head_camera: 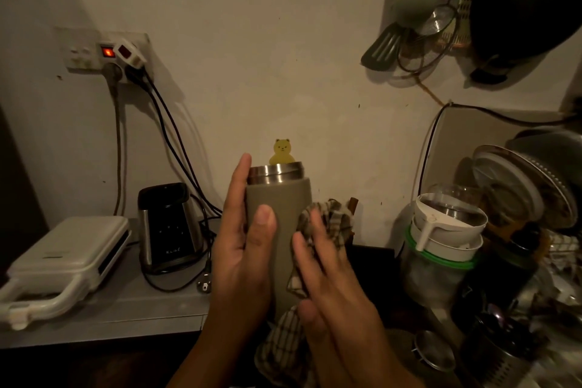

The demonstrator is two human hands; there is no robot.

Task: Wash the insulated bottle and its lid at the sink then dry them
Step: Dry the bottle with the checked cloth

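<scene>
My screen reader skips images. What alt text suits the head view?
In a dim kitchen, a left hand holds an upright, lidless olive insulated bottle while the right hand presses a checked cloth against its side.

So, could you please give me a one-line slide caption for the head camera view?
Left hand holds the lidless bottle upright while the right hand presses a checked cloth against its side.

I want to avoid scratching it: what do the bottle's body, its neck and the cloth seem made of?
Insulated bottle body: matte olive coating without glare, perhaps paint or rubber over metal. Neck: bare shiny metal with reflections, likely stainless steel. Checked cloth: woven fabric, probably cotton; it folds and drapes.
</scene>
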